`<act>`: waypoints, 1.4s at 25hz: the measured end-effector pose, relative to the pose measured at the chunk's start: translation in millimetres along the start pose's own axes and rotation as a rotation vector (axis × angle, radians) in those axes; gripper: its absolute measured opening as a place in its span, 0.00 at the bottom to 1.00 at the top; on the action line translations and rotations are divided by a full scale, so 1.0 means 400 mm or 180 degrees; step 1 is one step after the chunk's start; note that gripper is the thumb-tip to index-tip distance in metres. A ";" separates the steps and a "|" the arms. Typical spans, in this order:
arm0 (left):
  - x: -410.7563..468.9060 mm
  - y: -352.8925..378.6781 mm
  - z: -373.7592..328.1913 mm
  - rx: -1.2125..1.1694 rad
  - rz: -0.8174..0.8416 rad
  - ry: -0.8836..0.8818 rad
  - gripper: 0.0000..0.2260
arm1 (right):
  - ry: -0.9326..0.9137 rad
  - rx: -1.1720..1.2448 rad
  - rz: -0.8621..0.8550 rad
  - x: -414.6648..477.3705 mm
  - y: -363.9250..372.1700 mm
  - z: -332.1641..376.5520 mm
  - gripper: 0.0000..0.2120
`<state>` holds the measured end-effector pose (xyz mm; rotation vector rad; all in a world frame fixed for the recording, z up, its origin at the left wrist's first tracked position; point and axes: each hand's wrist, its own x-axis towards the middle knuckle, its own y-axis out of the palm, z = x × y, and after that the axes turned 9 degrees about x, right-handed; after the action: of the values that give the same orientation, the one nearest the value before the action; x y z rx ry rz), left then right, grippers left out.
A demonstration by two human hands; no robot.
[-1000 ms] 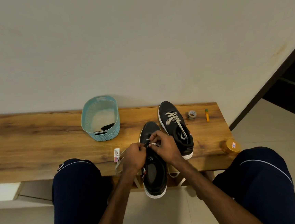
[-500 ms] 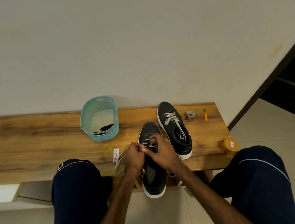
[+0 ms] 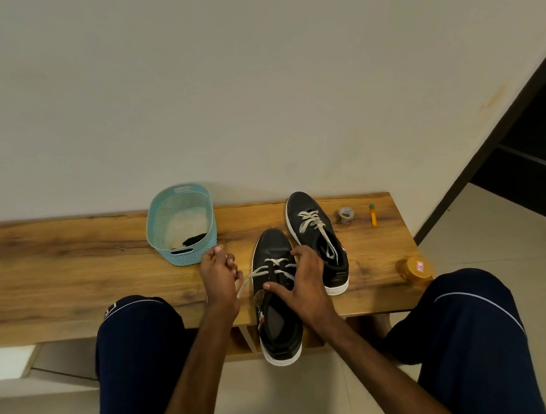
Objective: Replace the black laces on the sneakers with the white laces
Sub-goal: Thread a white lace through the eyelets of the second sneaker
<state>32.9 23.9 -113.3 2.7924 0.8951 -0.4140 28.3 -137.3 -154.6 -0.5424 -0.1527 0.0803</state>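
Two black sneakers with white soles sit on the wooden bench (image 3: 73,274). The near sneaker (image 3: 277,325) overhangs the front edge, with a white lace (image 3: 271,264) threaded through its front eyelets. My left hand (image 3: 218,277) pinches one end of that lace and holds it out to the left of the shoe. My right hand (image 3: 305,286) grips the near sneaker's upper, thumb on the tongue area. The far sneaker (image 3: 317,239) lies behind to the right, laced in white. A black lace (image 3: 195,238) lies in the teal basket (image 3: 183,257).
A small tape roll (image 3: 345,214) and a yellow pen-like stick (image 3: 372,215) lie at the bench's back right. An orange-lidded jar (image 3: 416,270) stands near the right front corner. My knees in dark shorts flank the shoe. The wall rises directly behind the bench.
My left hand has moved left and away from the shoe, drawing the white lace out sideways. My right hand has shifted from the eyelets to gripping the shoe's upper.
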 end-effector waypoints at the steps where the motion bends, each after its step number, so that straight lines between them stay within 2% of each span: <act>1: -0.002 -0.006 0.007 0.1066 0.0089 0.0315 0.06 | -0.0004 -0.0010 -0.0025 -0.003 0.003 -0.002 0.40; 3: -0.004 -0.018 0.056 0.3447 0.0635 0.0883 0.07 | 0.0030 0.0010 -0.0050 -0.008 0.010 -0.006 0.42; 4: -0.005 -0.021 0.079 0.4125 0.0888 0.0923 0.09 | 0.0042 0.0021 -0.0063 -0.009 0.011 -0.007 0.43; 5: -0.004 -0.022 0.092 0.4317 0.0982 0.0919 0.10 | 0.0056 0.0025 -0.0073 -0.011 0.013 -0.009 0.44; 6: -0.007 -0.018 0.088 0.4100 0.1000 0.0901 0.09 | 0.0074 0.0030 -0.0079 -0.012 0.014 -0.009 0.44; 7: -0.009 -0.014 0.073 0.3554 0.1033 0.0889 0.08 | 0.0098 0.0043 -0.0079 -0.013 0.015 -0.010 0.45; 10: -0.039 -0.005 -0.027 0.1236 0.0988 0.0664 0.11 | 0.0163 0.0067 -0.0062 -0.012 0.018 -0.011 0.46; 13: -0.069 -0.027 -0.130 -0.0904 0.1528 0.0450 0.13 | 0.0160 0.0116 -0.0088 -0.013 0.016 -0.013 0.47; 14: -0.070 -0.038 -0.147 -0.1173 0.1603 0.0364 0.14 | 0.0167 0.0130 -0.0091 -0.014 0.016 -0.011 0.46; 15: -0.062 -0.048 -0.150 -0.1120 0.1616 0.0261 0.14 | 0.0172 0.0145 -0.0091 -0.014 0.016 -0.010 0.46; 16: -0.055 -0.055 -0.147 -0.0656 0.1588 0.0231 0.15 | 0.0167 0.0157 -0.0086 -0.014 0.015 -0.010 0.46; 17: -0.049 -0.059 -0.134 0.0384 0.1489 0.0363 0.15 | 0.0148 0.0165 -0.0078 -0.014 0.016 -0.009 0.46; 19: -0.031 -0.063 -0.071 0.3413 0.1260 0.0874 0.14 | 0.0134 0.0155 -0.0070 -0.014 0.016 -0.010 0.46; 20: -0.037 -0.058 -0.047 0.4399 0.1254 0.0912 0.15 | 0.0142 0.0149 -0.0075 -0.015 0.016 -0.010 0.47; 21: -0.047 -0.051 -0.040 0.4527 0.1441 0.0762 0.16 | 0.0146 0.0151 -0.0079 -0.015 0.015 -0.011 0.47; 22: -0.054 -0.048 -0.048 0.3880 0.1735 0.0491 0.17 | 0.0147 0.0151 -0.0077 -0.015 0.015 -0.012 0.47; 23: -0.057 -0.048 -0.069 0.2738 0.1973 0.0067 0.17 | 0.0147 0.0149 -0.0072 -0.013 0.016 -0.013 0.48; 24: -0.066 -0.054 -0.103 0.1736 0.2099 -0.0286 0.17 | 0.0159 0.0153 -0.0059 -0.013 0.016 -0.013 0.48; 25: -0.067 -0.064 -0.132 0.1182 0.2026 -0.0476 0.17 | 0.0179 0.0177 -0.0048 -0.013 0.015 -0.013 0.48; 26: -0.057 -0.070 -0.145 0.1246 0.1780 -0.0466 0.18 | 0.0203 0.0208 -0.0046 -0.014 0.015 -0.013 0.48; 27: -0.043 -0.081 -0.141 0.1866 0.1451 -0.0352 0.19 | 0.0225 0.0237 -0.0047 -0.015 0.016 -0.013 0.47; 29: -0.018 -0.099 -0.080 0.3978 0.0985 -0.0099 0.17 | 0.0243 0.0266 -0.0033 -0.016 0.016 -0.015 0.45; 30: -0.016 -0.096 -0.048 0.4464 0.1012 -0.0214 0.16 | 0.0226 0.0247 -0.0019 -0.015 0.017 -0.014 0.44; 32: -0.019 -0.072 0.000 0.4364 0.1244 -0.0696 0.16 | 0.0087 -0.0123 0.0089 -0.011 0.015 -0.014 0.41; 33: -0.025 -0.058 0.012 0.4305 0.1229 -0.0688 0.16 | -0.0071 -0.0515 0.0218 -0.007 0.012 -0.016 0.39; 35: -0.034 -0.035 0.017 0.4721 0.0964 0.0115 0.17 | -0.0395 -0.1227 0.0557 -0.002 0.006 -0.019 0.37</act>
<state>12.4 26.0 -116.5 4.0687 -0.0127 -1.4270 28.7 -139.3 -162.4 -0.9359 -0.2437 0.2588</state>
